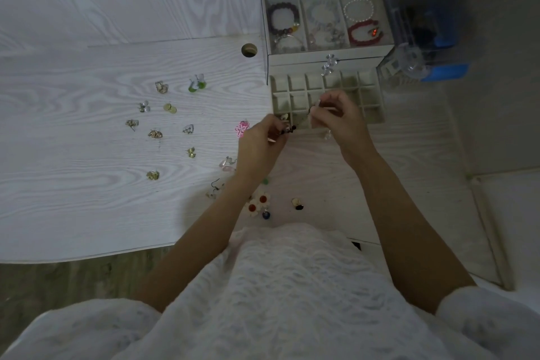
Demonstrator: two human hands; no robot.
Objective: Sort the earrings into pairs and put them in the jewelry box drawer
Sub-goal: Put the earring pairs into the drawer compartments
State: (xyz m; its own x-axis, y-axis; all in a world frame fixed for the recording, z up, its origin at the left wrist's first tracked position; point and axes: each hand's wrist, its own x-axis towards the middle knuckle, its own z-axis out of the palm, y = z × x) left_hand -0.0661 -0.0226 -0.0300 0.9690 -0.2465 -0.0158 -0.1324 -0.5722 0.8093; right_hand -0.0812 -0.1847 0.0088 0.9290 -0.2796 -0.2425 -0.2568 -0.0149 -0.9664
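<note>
Up close to the jewelry box (327, 54), both hands meet over the front edge of its pulled-out drawer (371, 102), a cream tray divided into small square compartments. Between them stretches a dangling beaded earring (289, 128): the left hand (258, 143) pinches its dark beaded end with fingertips closed on it, and the right hand (336, 114) grips the thin hook end just above the drawer's front compartments. One front-left compartment appears to hold a small pale piece, too blurred to name. Above the drawer, the box's clear-lidded top tier shows three sections with bead bracelets (283, 19). Left of the hands, the white wood-grain table (73, 140) carries many loose earrings laid well apart: a green pair (197, 83), a pink flower earring (242, 128) just beside the left hand, several gold-toned studs (155, 134), and clear ones. Near the table's front edge, partly under the left forearm, lie white flower earrings with red centres (258, 202) and a small dark-and-cream piece (297, 203). A blue-and-clear plastic container (423, 29) stands right of the box.
</note>
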